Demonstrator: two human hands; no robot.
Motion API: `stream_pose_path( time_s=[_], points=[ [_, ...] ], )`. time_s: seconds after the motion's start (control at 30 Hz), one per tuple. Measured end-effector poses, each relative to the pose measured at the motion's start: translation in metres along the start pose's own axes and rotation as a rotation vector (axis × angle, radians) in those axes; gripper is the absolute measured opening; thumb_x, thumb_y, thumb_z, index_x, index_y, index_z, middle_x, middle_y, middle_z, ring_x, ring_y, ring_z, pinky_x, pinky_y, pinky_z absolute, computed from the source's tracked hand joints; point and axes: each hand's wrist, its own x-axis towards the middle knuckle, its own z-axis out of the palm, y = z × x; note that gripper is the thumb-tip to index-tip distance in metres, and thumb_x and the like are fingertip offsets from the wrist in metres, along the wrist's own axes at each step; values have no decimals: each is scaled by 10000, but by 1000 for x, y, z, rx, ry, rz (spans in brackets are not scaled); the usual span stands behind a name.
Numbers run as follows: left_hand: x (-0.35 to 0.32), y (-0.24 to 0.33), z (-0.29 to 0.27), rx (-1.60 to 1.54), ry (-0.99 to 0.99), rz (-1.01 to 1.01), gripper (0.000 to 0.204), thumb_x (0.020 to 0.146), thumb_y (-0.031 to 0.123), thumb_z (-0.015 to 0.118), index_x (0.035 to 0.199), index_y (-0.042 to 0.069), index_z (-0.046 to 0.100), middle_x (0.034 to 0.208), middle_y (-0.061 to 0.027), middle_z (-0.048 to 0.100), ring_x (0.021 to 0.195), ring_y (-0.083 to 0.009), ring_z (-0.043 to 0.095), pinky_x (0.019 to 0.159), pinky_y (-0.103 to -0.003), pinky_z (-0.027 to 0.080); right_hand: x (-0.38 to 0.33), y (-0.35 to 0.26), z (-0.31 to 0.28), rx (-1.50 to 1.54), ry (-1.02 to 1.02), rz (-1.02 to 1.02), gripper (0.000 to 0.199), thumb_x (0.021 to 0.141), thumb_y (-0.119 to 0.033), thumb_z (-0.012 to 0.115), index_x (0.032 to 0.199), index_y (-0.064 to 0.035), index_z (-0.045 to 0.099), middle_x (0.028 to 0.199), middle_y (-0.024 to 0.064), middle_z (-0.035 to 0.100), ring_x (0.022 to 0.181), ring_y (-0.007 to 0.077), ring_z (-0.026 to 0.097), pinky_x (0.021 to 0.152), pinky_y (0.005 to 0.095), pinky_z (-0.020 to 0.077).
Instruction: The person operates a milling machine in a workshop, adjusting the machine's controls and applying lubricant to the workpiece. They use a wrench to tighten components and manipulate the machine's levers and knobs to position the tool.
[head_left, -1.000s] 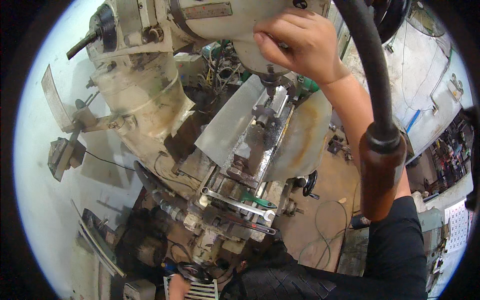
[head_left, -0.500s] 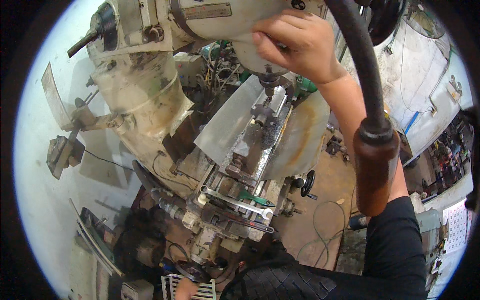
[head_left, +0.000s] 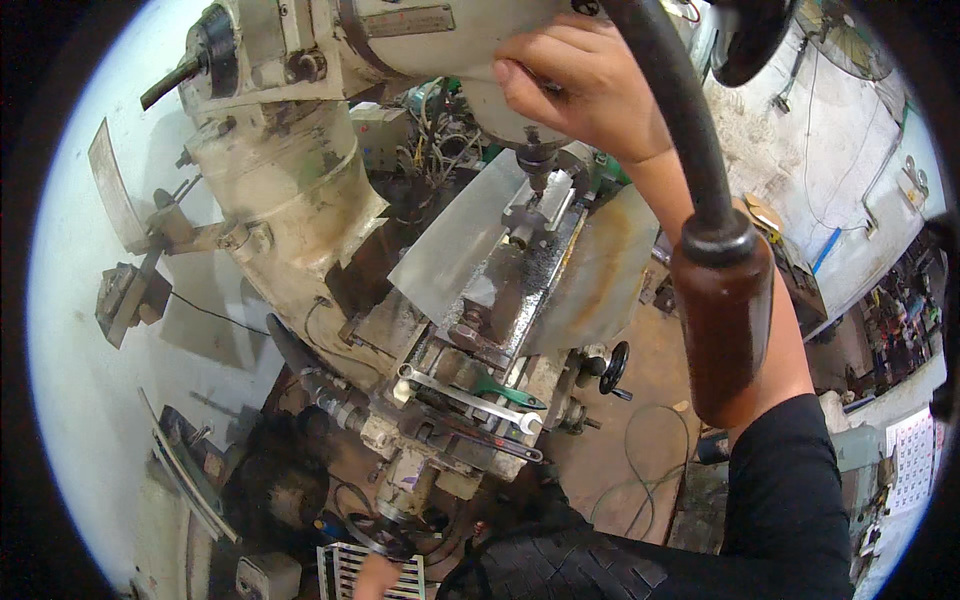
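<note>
A milling machine with a cream head (head_left: 470,50) stands in front of me. My right hand (head_left: 585,85) is raised against the underside of the head, its fingers curled closed; what they hold is hidden. Below it, a spindle with a cutter (head_left: 537,165) points down at a workpiece clamped in a vise (head_left: 525,222) on the machine table. At the lower edge, my left hand (head_left: 375,577) is closed at the near rim of a dark handwheel (head_left: 385,540); only part of this hand shows. A lever with a brown grip (head_left: 725,330) hangs before my right forearm.
A wrench (head_left: 470,398), a green-handled brush (head_left: 500,390) and another long tool (head_left: 490,435) lie at the table's near end. Sheet guards (head_left: 455,245) flank the vise. A side handwheel (head_left: 615,370) sticks out at right. A hose (head_left: 635,480) coils on the floor.
The lever with the brown grip has swung left across my right forearm. My right hand has shifted slightly left. My left hand stays at the handwheel.
</note>
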Motion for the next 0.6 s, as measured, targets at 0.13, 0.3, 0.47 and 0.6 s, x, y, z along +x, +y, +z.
stream_pose_path(
  time_s=[0.13, 0.3, 0.47, 0.6],
  points=[
    [45, -15, 47, 1, 142, -145, 458, 819, 337, 728, 1183, 59, 698, 1159, -241, 703, 1109, -412, 664, 930, -470, 542, -1, -1, -3, -15, -51, 70, 80, 835, -98, 763, 878, -56, 711, 716, 77, 634, 664, 247, 617, 651, 360, 497],
    [70, -32, -30, 141, 374, -389, 422, 817, 318, 723, 1061, -24, 687, 1143, -252, 701, 1102, -415, 667, 918, -484, 548, 4, -4, -3, -31, 4, 18, 83, 837, -110, 768, 891, -65, 722, 731, 78, 645, 686, 256, 635, 662, 357, 502],
    [-10, 16, -32, 2, 51, -257, 478, 795, 308, 736, 1163, 11, 670, 1243, -244, 664, 1144, -410, 653, 952, -483, 535, 7, -9, -11, -174, -46, -5, 82, 844, -172, 766, 873, -107, 727, 750, 56, 669, 684, 237, 664, 611, 350, 528],
    [0, 30, 6, 46, 79, -241, 524, 794, 353, 755, 1214, 50, 674, 1273, -233, 662, 1152, -418, 647, 968, -478, 533, 9, -12, -13, -131, -44, 28, 71, 830, -135, 769, 866, -104, 717, 736, 55, 661, 677, 241, 657, 610, 346, 524]
  ],
)
